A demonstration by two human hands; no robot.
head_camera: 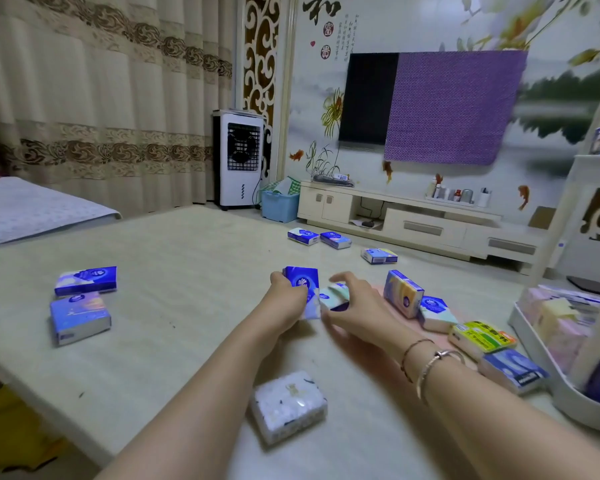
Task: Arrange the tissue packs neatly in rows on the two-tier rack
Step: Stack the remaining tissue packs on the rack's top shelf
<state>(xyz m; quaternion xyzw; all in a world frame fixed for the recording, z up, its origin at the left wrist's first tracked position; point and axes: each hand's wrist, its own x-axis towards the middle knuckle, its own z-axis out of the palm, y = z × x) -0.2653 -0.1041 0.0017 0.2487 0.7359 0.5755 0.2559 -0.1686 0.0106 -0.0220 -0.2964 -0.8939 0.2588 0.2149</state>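
Observation:
My left hand [286,294] grips a blue tissue pack [302,279] held upright over the table's middle. Right beside it my right hand [352,306] curls around a pale green and white pack [333,295]. Other packs lie scattered on the table [174,271]: two blue ones at the left [85,280] [79,317], a white pack [288,405] near me, an orange-blue pack [403,292] standing on edge, and several more at the right and far side. The white two-tier rack [548,372] stands at the right edge with several packs in its lower tier.
A yellow-green pack [480,336] and a blue pack [513,370] lie just in front of the rack. Three packs [336,239] sit along the table's far edge. Beyond are a TV cabinet [413,220], a white air cooler [239,157] and curtains.

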